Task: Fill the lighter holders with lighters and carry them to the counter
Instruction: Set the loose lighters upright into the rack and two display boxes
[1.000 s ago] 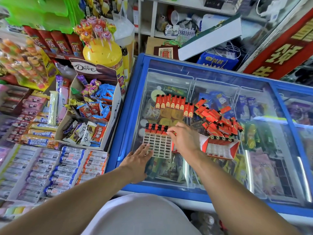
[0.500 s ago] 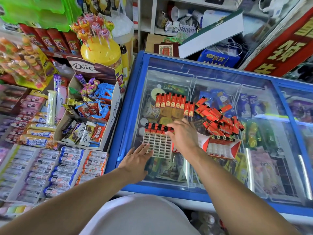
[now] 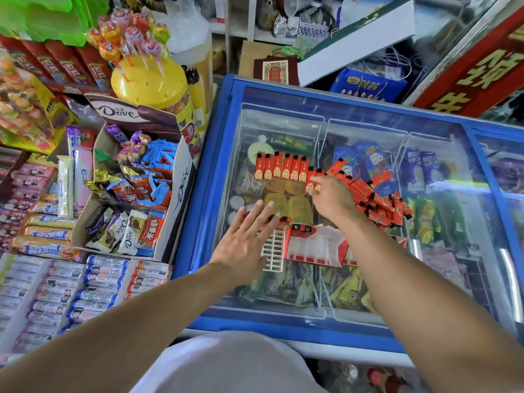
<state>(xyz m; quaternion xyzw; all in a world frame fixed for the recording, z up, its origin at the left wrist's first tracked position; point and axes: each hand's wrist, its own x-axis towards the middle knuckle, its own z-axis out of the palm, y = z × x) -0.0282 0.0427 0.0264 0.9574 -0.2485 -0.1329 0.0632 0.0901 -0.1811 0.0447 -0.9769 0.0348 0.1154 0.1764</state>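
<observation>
- Head view, left hand (image 3: 246, 236): fingers straight and spread, pressing flat on the white lighter holder (image 3: 273, 251) — probably to keep that light grid from sliding on the freezer lid (image 3: 368, 131).
- Right hand (image 3: 333, 198): reaches to the row of red lighters (image 3: 286, 169) laid side by side on the glass; fingertips touch the two at the row's right end, but whether they pinch one I cannot tell.
- Loose lighter pile (image 3: 374, 205) lies just beyond the right hand, near enough for quick picking.
- Red lighter box (image 3: 314, 246) sits touching the holder's right side, two lighters in its top edge.
- Holder's far row carries a few lighters under the left fingers — most slots look unfilled.
- Dove chocolate box (image 3: 136, 194) stands left of the freezer.
</observation>
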